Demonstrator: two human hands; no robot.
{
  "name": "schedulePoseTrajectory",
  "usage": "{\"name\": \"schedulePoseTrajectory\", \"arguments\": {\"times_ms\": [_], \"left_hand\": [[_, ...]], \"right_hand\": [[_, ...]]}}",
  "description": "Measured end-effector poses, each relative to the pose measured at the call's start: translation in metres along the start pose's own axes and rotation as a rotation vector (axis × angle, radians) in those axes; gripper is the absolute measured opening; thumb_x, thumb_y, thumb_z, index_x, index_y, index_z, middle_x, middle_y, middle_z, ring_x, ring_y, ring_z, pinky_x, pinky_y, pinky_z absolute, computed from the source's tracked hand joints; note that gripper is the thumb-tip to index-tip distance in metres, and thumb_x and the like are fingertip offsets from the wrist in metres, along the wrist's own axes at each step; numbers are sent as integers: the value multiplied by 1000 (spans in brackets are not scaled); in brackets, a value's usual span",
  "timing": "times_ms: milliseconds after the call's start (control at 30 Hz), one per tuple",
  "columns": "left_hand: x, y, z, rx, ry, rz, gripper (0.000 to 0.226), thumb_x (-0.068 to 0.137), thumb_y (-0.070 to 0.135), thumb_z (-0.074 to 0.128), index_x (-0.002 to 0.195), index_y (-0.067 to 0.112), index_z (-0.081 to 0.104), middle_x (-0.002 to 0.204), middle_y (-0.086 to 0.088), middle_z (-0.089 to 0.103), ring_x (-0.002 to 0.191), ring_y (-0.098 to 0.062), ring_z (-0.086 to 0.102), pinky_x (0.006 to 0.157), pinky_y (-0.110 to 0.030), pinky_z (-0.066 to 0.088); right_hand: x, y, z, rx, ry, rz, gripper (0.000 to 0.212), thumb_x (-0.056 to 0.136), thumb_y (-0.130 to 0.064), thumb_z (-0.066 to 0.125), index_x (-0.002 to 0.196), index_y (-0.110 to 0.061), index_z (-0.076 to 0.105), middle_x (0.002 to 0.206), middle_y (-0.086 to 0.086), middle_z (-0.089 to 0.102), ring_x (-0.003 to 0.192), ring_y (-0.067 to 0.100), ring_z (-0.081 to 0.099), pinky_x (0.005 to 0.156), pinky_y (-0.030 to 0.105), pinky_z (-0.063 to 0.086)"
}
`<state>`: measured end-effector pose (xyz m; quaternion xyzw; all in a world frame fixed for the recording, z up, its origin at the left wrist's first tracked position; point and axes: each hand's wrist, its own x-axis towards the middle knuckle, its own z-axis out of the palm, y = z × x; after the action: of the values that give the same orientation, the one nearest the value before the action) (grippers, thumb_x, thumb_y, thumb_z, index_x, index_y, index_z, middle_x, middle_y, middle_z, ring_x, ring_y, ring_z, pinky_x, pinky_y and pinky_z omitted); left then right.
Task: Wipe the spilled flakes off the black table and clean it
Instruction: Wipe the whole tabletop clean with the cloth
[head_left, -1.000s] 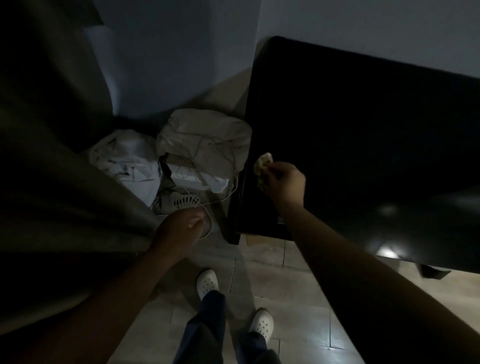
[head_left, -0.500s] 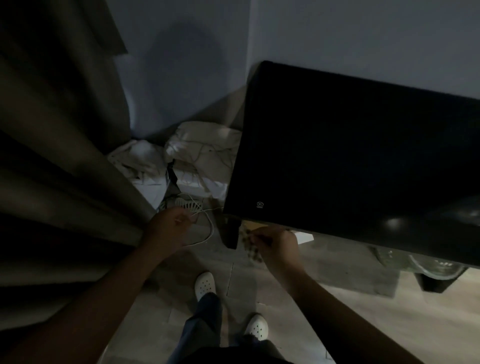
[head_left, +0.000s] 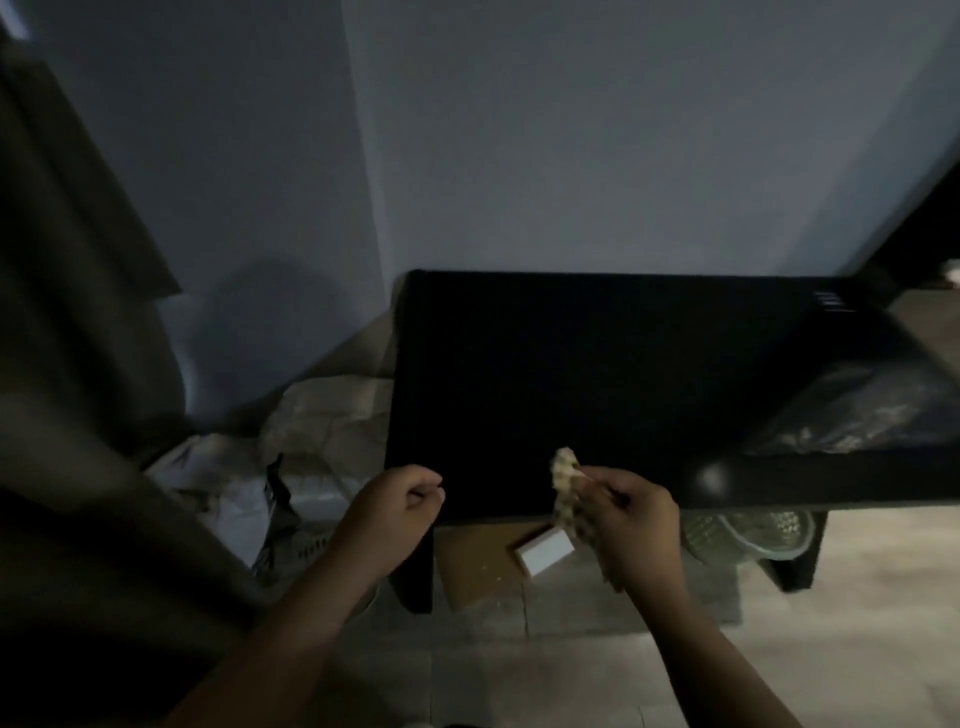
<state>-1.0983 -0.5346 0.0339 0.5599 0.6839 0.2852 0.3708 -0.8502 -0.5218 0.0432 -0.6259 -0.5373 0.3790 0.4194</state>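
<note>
right hand (head_left: 631, 525) pinches cloth (head_left: 564, 470) at black table (head_left: 571, 364) front edge | left hand (head_left: 400, 501) loosely fisted beside corner

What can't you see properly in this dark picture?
Head view only:
Flakes on the black table: too dark to spot any.
Cloth: its lower part is hidden behind the right hand gripping it.
Left hand: fingers curled; dimness hides whether it holds anything.
Glass dish under the table: its top is cut off by the tabletop edge.
Clear bag at right: blurred, contents unreadable.
</note>
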Motion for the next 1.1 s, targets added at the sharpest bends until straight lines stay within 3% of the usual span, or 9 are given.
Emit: {"name": "schedulePoseTrajectory", "arguments": {"times_ms": [133,267,433,533,667,767,833,967,1100], "left_hand": [[32,35,3,9,-99,129,17,94,27,57,109,26,62,99,14,63,93,-2,60,73,-14,45],[57,72,13,57,-215,257,19,94,29,56,112,28,61,100,15,61,94,-1,58,74,-15,46],[68,133,55,104,-307,397,26,95,29,54,120,25,59,111,10,59,100,-1,55,81,-19,47],[68,170,98,113,-401,447,26,94,28,55,120,25,60,111,10,60,98,-1,56,81,-20,49],[66,219,160,118,-520,509,24,93,28,56,117,27,60,108,12,60,96,0,58,81,-20,49],[61,260,213,111,-547,570,24,93,26,58,116,23,62,106,11,62,94,-1,59,82,-20,51],[55,290,249,113,-562,595,25,92,25,59,116,21,64,105,9,63,93,-2,60,83,-23,52],[42,348,310,118,-578,612,21,93,26,58,112,23,63,106,9,61,94,-2,59,82,-20,51],[41,395,360,88,-570,612,11,93,25,58,100,32,62,101,12,62,92,-2,60,81,-20,51]], "right_hand": [[0,-25,-28,119,182,57,11,91,-17,67,98,-18,75,81,-1,75,75,10,72,65,24,58],[-8,-43,-56,157,359,63,11,91,-12,66,97,-16,73,77,-4,73,66,1,69,54,10,50],[-23,-40,-105,104,573,70,10,89,-11,68,96,-15,75,76,-8,71,64,-4,66,53,7,48],[-29,-28,-143,48,688,80,11,88,-13,70,91,-21,75,72,-6,72,62,3,68,52,12,51],[-31,-2,-205,64,798,105,9,87,-17,71,92,-17,79,69,3,74,63,21,71,55,29,57],[-33,12,-263,74,858,103,8,87,-12,71,90,-12,78,63,4,72,53,18,68,49,24,54],[-30,22,-305,77,873,104,8,88,-12,70,90,-12,78,62,3,72,53,20,68,50,27,56],[-13,39,-387,30,862,75,8,87,-18,72,89,-22,79,71,-3,74,67,18,72,66,45,60],[3,44,-454,39,822,47,15,89,-12,69,83,-23,76,63,6,71,58,31,68,56,49,58]]}}
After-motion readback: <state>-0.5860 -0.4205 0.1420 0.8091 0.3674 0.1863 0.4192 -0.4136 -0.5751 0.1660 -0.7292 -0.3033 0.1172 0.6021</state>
